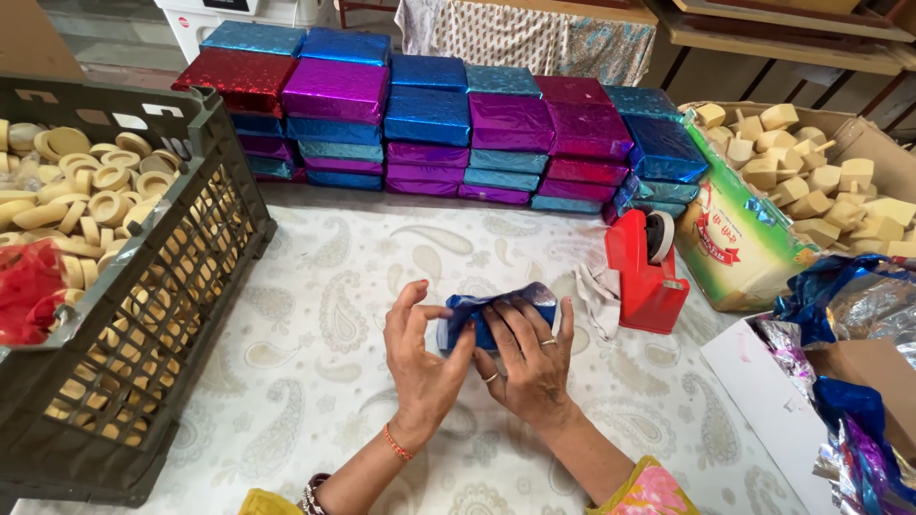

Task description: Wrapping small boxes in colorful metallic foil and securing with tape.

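A small block half wrapped in shiny blue foil (496, 310) lies on the patterned white tablecloth (315, 315) in front of me. My left hand (420, 358) presses against its left end with the thumb folding the foil there. My right hand (530, 358) lies flat on top of it, fingers spread, rings on two fingers. Both hands hold the same block.
A dark plastic crate (162, 286) of round beige pieces stands at the left. Stacks of foil-wrapped boxes (429, 124) line the back. A red tape dispenser (644, 267) stands right of my hands. A cardboard box of beige blocks (811, 172) and loose foil sheets (849, 381) are at the right.
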